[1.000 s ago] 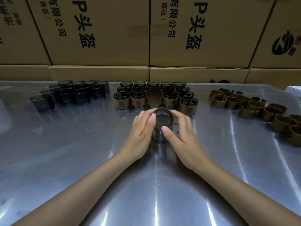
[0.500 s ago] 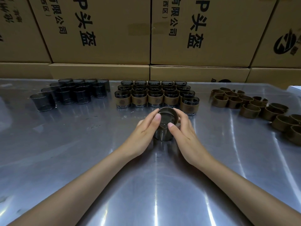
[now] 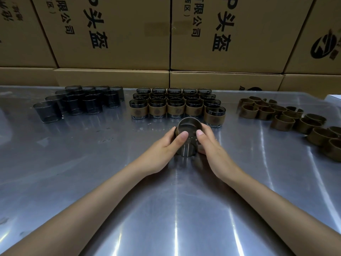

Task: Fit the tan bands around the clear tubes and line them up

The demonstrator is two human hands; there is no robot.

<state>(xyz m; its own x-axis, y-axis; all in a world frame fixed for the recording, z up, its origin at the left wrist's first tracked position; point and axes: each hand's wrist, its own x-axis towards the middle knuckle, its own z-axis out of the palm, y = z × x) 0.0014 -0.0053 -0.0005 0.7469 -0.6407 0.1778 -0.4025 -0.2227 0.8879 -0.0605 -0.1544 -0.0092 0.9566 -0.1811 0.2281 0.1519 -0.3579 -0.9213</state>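
Two hands are wrapped around one clear tube (image 3: 186, 145) at the centre of the frame: the left hand (image 3: 162, 146) and right hand (image 3: 210, 145) are curled on its sides, thumbs pressed at the tan band (image 3: 176, 132) near its rim. Banded tubes (image 3: 175, 106) are ranked just behind on the metal table (image 3: 92, 172). Bare tubes (image 3: 77, 102) stand upper left, loose bands (image 3: 287, 117) at right, below cardboard boxes (image 3: 114, 34).

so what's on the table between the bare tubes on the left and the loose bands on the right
In the head view, the block of banded tubes stands between the bare tubes and the loose bands, with bare metal table either side.
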